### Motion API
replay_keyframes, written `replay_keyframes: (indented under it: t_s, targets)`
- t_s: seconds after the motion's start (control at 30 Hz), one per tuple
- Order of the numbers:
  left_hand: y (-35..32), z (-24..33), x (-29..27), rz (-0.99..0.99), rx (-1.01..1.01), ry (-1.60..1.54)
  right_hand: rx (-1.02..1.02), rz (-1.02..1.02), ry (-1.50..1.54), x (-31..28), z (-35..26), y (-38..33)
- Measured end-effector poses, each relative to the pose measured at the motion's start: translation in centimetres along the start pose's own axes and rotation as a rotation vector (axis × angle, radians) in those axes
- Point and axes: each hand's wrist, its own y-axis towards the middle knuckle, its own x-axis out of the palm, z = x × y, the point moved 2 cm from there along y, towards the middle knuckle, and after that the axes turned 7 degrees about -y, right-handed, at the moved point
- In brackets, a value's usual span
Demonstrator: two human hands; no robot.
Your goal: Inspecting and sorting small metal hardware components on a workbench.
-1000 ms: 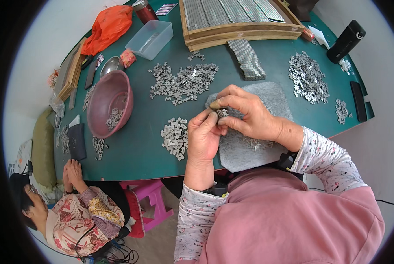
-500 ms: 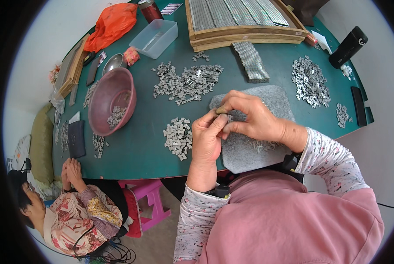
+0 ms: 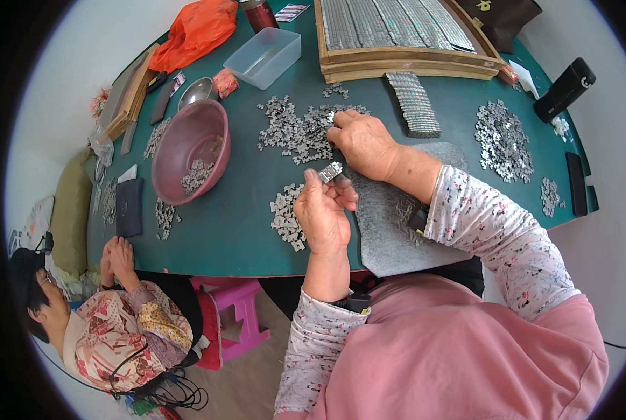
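Grey pieces [image 3: 300, 133] lie partly behind the right grip [image 3: 365, 145], closure unclear; the left grip [image 3: 325, 215] pinches metal links [image 3: 331, 172] near felt [image 3: 385, 238].

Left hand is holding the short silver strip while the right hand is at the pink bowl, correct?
The bowl is wrong: in the head view, the right hand is at the pile of loose silver pieces beyond the left hand, which does hold the short silver strip.
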Motion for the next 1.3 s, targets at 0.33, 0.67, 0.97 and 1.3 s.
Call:
replay_keyframes:
  t_s: [0.33,0.67,0.97,1.3]
  targets:
    - [0.2,-0.2,-0.4,-0.037,0.048,0.132,0.017,-0.109,0.003,-0.4,-0.5,1.0]
    - [-0.1,-0.1,0.0,-0.01,0.056,0.161,0.089,0.044,0.362,-1.3,0.7,-1.0]
    - [-0.4,-0.7,0.5,-0.148,0.055,0.169,0.424,-0.017,1.005,-4.5,-1.8,-6.3]
    - [-0.6,-0.8,0.7,-0.255,0.033,0.286,0.179,0.151,0.743,-7.0,-0.2,-8.2]
